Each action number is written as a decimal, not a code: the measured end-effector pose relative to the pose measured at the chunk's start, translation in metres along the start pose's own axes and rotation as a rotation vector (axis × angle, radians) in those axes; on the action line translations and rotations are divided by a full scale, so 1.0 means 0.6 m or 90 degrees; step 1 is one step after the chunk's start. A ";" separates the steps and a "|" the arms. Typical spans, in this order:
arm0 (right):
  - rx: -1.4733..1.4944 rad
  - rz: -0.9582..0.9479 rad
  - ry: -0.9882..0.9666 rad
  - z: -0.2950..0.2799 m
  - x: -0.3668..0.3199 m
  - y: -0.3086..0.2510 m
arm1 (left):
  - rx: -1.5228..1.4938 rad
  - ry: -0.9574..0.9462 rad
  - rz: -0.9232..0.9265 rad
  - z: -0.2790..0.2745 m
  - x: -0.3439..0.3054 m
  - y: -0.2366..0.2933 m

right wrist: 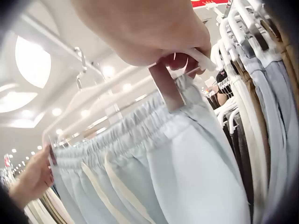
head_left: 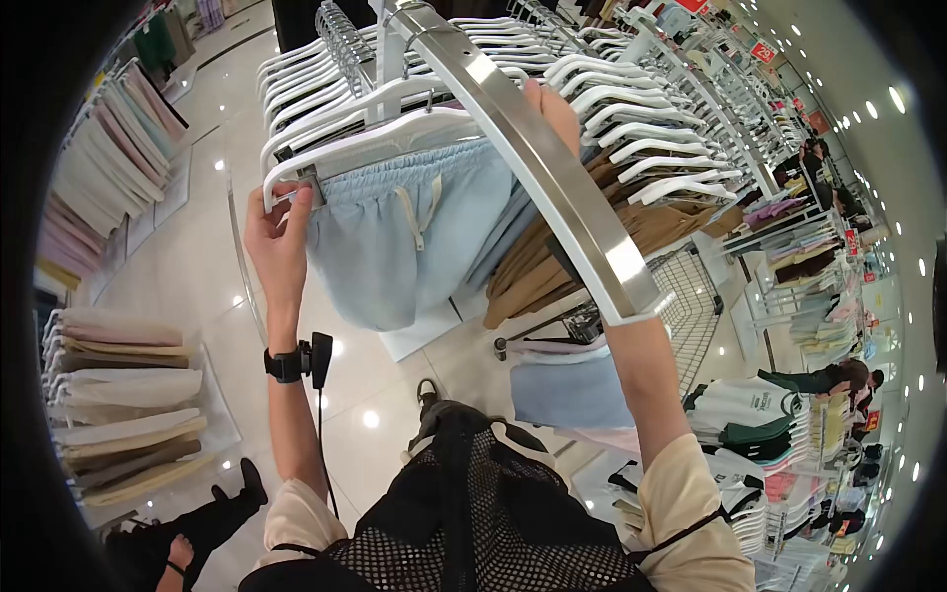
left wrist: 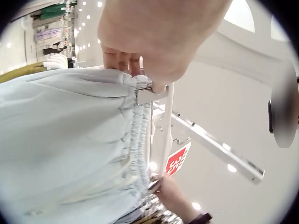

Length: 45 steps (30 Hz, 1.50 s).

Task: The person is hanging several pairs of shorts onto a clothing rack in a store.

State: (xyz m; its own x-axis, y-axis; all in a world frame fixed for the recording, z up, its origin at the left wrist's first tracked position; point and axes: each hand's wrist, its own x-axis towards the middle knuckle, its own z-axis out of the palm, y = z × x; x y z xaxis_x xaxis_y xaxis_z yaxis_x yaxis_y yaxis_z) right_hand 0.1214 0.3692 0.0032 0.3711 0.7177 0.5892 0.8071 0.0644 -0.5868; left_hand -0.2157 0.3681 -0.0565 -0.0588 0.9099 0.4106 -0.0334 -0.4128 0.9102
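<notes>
A pair of light blue drawstring shorts (head_left: 395,237) hangs by two clips from a white hanger (head_left: 365,138) at the front of a crowded rack. My left hand (head_left: 279,232) pinches the hanger's left clip (left wrist: 148,95) at the waistband. My right hand (head_left: 552,113) reaches behind the curved metal rail (head_left: 552,178) and grips the hanger's right end, fingers curled round the arm and the right clip (right wrist: 166,88). The shorts (right wrist: 177,172) stretch flat between both hands, cords dangling. In the right wrist view my left hand (right wrist: 30,179) shows at the far end.
Behind the shorts hang many white hangers (head_left: 631,109) with blue and tan garments (head_left: 592,247). Stacks of folded clothes (head_left: 128,414) fill shelves at left. A wire basket (head_left: 691,306) stands at right, further racks beyond it. Another person's legs (head_left: 212,518) are at lower left.
</notes>
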 end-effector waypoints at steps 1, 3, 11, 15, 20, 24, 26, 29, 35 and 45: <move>-0.010 -0.029 0.024 0.018 0.007 0.019 | 0.023 0.016 -0.008 -0.002 0.005 -0.004; -0.059 -0.081 -0.005 0.036 0.027 0.045 | 0.070 0.046 -0.029 -0.004 0.011 -0.017; -0.060 -0.235 0.142 0.047 -0.005 -0.015 | 0.120 0.022 -0.060 -0.005 0.003 -0.077; -0.051 -0.236 0.142 0.002 -0.106 0.005 | 0.320 -0.136 -0.186 -0.017 -0.073 -0.191; 0.140 0.128 -0.363 -0.174 -0.423 0.036 | 0.525 -0.407 -0.177 -0.110 -0.379 -0.426; 0.161 0.209 -0.607 -0.364 -0.623 0.159 | 0.410 -0.876 -0.524 -0.031 -0.485 -0.294; 0.171 0.375 -0.521 -0.478 -0.645 0.207 | 0.405 -0.902 -0.478 0.061 -0.507 -0.204; 0.084 0.448 -0.264 -0.624 -0.663 0.348 | 0.461 -0.910 -0.303 0.217 -0.523 -0.124; -0.054 0.668 -0.026 -0.732 -0.733 0.825 | 0.302 -0.797 -0.252 0.577 -0.598 0.023; 0.182 0.697 -0.170 -0.606 -0.754 0.992 | 0.486 -0.823 -0.348 0.605 -0.659 0.078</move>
State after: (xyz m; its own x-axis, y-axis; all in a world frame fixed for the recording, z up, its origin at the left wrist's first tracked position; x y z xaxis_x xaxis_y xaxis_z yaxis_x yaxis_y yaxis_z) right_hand 0.6011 -0.1692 -0.4108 0.6699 0.6080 -0.4262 -0.0304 -0.5511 -0.8339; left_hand 0.1681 0.0036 -0.1565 0.6517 0.5199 -0.5523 0.7421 -0.2864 0.6060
